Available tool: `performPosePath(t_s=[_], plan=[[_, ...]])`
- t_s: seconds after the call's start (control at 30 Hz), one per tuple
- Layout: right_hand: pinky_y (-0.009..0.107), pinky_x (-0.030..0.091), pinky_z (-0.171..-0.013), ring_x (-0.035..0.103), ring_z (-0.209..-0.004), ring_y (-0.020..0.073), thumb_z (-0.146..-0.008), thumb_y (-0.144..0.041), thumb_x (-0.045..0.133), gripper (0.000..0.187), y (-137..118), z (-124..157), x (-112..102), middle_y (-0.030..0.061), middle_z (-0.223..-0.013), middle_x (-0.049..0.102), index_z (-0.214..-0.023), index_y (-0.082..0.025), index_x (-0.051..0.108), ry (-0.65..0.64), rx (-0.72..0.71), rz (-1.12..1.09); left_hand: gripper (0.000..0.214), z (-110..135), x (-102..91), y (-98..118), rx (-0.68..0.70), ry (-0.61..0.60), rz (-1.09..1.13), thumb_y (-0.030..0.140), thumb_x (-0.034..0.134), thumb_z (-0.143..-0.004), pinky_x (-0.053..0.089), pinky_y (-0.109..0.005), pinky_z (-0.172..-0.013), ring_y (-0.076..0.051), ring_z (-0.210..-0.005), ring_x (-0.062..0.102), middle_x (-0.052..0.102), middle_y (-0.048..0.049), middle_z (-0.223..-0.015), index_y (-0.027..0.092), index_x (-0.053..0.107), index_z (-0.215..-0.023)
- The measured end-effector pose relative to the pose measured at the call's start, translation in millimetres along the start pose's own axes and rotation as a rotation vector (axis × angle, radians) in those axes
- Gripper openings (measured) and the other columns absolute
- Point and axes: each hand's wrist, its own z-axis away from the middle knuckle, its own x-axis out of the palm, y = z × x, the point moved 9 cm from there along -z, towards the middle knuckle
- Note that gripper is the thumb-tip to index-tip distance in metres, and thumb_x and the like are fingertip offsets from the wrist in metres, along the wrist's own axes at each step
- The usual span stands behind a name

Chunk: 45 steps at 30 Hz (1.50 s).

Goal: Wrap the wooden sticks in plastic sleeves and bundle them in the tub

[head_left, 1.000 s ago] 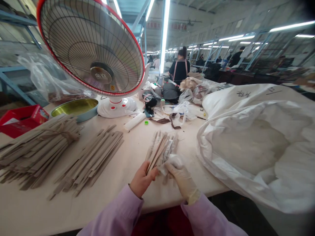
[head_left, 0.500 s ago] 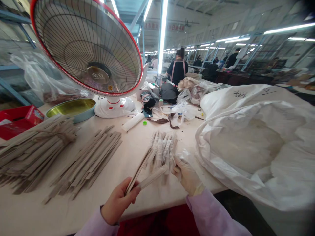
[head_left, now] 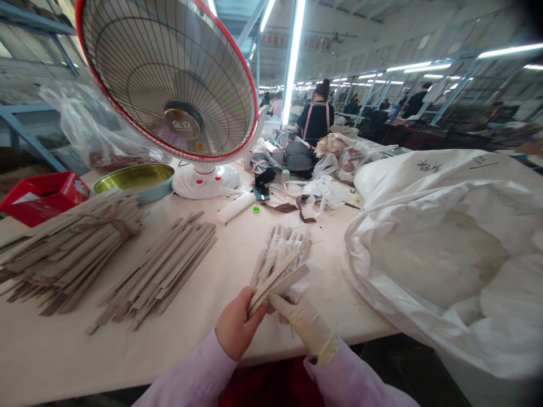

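Bare, my left hand [head_left: 240, 323] is closed round the lower ends of a few flat greyish strips [head_left: 280, 275], which fan out up and to the right. My right hand [head_left: 303, 321], in a pale glove, meets it from the right just under the strips. Its fingers are curled and partly hidden; what they pinch cannot be made out, though some clear plastic shows just above them. Beyond both hands lies a group of similar strips wrapped in clear plastic [head_left: 282, 240]. Loose strips [head_left: 165, 271] are spread to the left of my left hand.
A tied bundle of strips [head_left: 80, 249] lies far left, near a red box [head_left: 46, 198] and a round gold-lined tin [head_left: 136, 183]. A red-rimmed fan heater [head_left: 182, 121] stands behind. On the right bulges a large white sack [head_left: 382, 226]. A person [head_left: 316, 116] is in the background.
My hands have come together. The left has moved right and up, swinging its strips rightward; the right has moved left to meet it. The whole view has shifted slightly.
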Motion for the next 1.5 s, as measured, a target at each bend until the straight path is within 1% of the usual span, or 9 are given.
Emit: performPosePath(t_s=[0.13,0.33,0.47,0.63,0.9,1.03,1.17,1.3,1.5], plan=[[0.023,0.031,-0.044,0.038,-0.045,0.0081,-0.068,-0.047,0.063,0.033,-5.0,2.6,-0.5,-0.0037,-0.048,0.046,-0.062,-0.015,0.06,0.071,-0.073,-0.085,0.027,-2.6,23.5,-10.7,-0.118,-0.156,0.174,0.044,0.043,-0.079,0.035,-0.021,-0.042,-0.009,-0.041,0.043,0.048,0.0053,-0.051,0.018,0.047,-0.078],[0.022,0.029,-0.04,0.039,-0.043,0.008,-0.072,-0.049,0.06,0.036,-5.5,0.7,6.3,-0.0031,-0.051,0.05,-0.085,-0.015,0.066,-0.061,-0.072,-0.099,0.034,-3.5,8.8,-19.9,-0.124,-0.023,0.265,0.052,0.047,-0.075,0.026,-0.017,-0.036,-0.005,-0.035,0.031,0.036,0.0095,-0.043,0.019,0.042,-0.066],[0.022,0.029,-0.041,0.032,-0.04,0.0068,-0.074,-0.049,0.058,0.036,-14.3,-3.3,-19.5,-0.0078,-0.043,0.035,-0.086,-0.017,0.066,0.189,-0.158,-0.409,0.034,-1.7,14.1,-24.3,-0.131,-0.058,0.262,0.052,0.049,-0.074,0.024,-0.017,-0.035,-0.005,-0.035,0.03,0.035,0.0097,-0.043,0.019,0.042,-0.064],[0.022,0.026,-0.039,0.033,-0.039,0.0065,-0.067,-0.052,0.064,0.038,4.5,-1.2,20.8,-0.0068,-0.042,0.037,-0.073,-0.014,0.065,0.05,-0.01,-0.408,0.031,-9.4,10.5,-21.2,-0.103,0.071,0.253,0.048,0.049,-0.074,0.026,-0.017,-0.037,-0.006,-0.038,0.031,0.034,0.0093,-0.044,0.02,0.043,-0.064],[0.021,0.026,-0.039,0.03,-0.037,0.0062,-0.072,-0.055,0.058,0.041,5.0,-4.6,12.4,-0.0085,-0.04,0.031,-0.076,-0.015,0.065,0.07,-0.013,-0.46,0.03,-7.5,12.2,-32.6,-0.114,0.026,0.244,0.047,0.047,-0.075,0.025,-0.017,-0.036,-0.006,-0.035,0.03,0.034,0.0099,-0.041,0.02,0.042,-0.063],[0.023,0.035,-0.042,0.038,-0.042,0.0086,-0.068,-0.052,0.062,0.036,-4.6,-7.2,6.3,-0.0044,-0.047,0.045,-0.068,-0.016,0.063,0.082,-0.119,-0.37,0.029,-34.2,1.6,-37.2,-0.144,0.107,0.214,0.045,0.045,-0.077,0.029,-0.017,-0.037,-0.006,-0.035,0.035,0.039,0.0088,-0.043,0.019,0.043,-0.065],[0.028,0.047,-0.066,0.057,-0.074,0.0176,-0.057,-0.045,0.073,0.042,-20.1,-13.2,-23.2,0.0025,-0.079,0.064,-0.091,-0.021,0.067,0.112,-0.228,-0.243,0.018,-77.5,-14.2,-51.0,-0.231,0.192,0.181,0.034,0.047,-0.076,0.035,-0.019,-0.041,-0.01,-0.045,0.05,0.053,0.0033,-0.055,0.017,0.049,-0.077],[0.028,0.046,-0.066,0.059,-0.072,0.018,-0.072,-0.06,0.051,0.046,-11.4,-13.2,-35.8,0.0054,-0.076,0.065,-0.084,-0.02,0.07,0.144,-0.13,-0.239,0.013,-100.3,-20.7,-62.8,-0.21,0.213,0.152,0.029,0.053,-0.071,0.04,-0.021,-0.051,-0.014,-0.062,0.056,0.057,0.0,-0.061,0.016,0.053,-0.074],[0.022,0.029,-0.039,0.036,-0.037,0.0084,-0.073,-0.062,0.049,0.052,2.7,-12.4,-24.6,-0.0032,-0.04,0.045,-0.063,-0.015,0.067,0.11,-0.041,-0.241,0.038,-51.6,-4.4,-52.6,-0.179,0.077,0.263,0.045,0.047,-0.075,0.031,-0.02,-0.04,-0.006,-0.04,0.038,0.052,0.0041,-0.063,0.014,0.053,-0.095]])
